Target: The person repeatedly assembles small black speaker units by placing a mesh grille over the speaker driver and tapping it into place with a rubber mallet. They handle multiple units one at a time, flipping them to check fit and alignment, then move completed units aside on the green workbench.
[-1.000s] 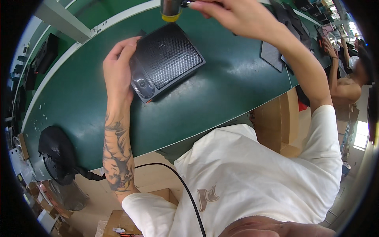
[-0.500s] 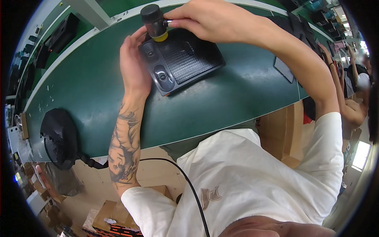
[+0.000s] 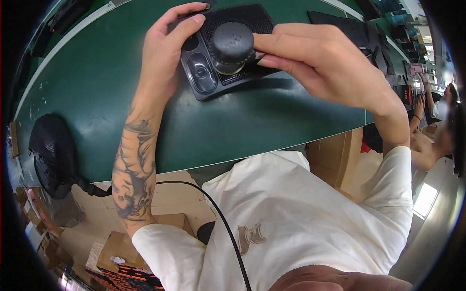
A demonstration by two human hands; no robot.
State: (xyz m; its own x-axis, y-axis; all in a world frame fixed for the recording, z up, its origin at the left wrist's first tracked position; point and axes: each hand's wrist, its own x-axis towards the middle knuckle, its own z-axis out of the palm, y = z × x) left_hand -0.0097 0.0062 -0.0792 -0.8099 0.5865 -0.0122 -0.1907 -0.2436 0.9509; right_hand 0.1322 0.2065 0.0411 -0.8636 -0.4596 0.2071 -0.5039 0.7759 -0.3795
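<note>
My right hand (image 3: 330,60) grips the short handle of a mallet (image 3: 233,41), which has a round black head and a yellowish lower face. The mallet head is over the grille of a black box with a mesh grille (image 3: 264,19), near the front edge; whether it touches cannot be made out. Along the box's left side runs a glossy dark strip with a round part in an oval recess. My left hand (image 3: 165,53) holds the box's far left corner, thumb on top and fingers curled round the edge. The box rests on the green table (image 3: 111,111).
A black mesh bag (image 3: 53,150) with a strap lies at the table's left edge. Flat black pieces (image 3: 337,24) lie at the far right. A black cable (image 3: 208,194) hangs past my shirt. Cartons (image 3: 121,247) stand on the floor; other people work at right.
The mallet has moved right and nearer, from the box's far left part to its grille's front. My left hand has shifted up, its thumb now over the corner. The view has shifted too.
</note>
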